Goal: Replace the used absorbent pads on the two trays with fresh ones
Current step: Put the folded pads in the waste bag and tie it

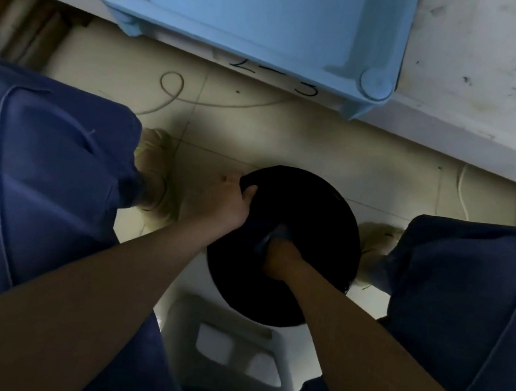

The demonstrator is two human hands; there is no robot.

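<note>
A round black bin [322,205] lined with a black bag stands on the floor between my knees. My left hand [225,200] grips its rim at the upper left. My right hand [280,256] reaches down inside the bin, closed on a crumpled bluish pad [272,236] that is mostly hidden in the dark. A light blue tray [262,10] lies upside down, feet up, at the top on a white shelf edge. A stained white pad surface [492,73] lies to the tray's right.
I sit on a white plastic stool [226,342], with my blue-trousered knees either side of the bin. My light shoes [151,175] stand on the beige tiled floor. A thin cord [172,90] loops across the floor under the shelf.
</note>
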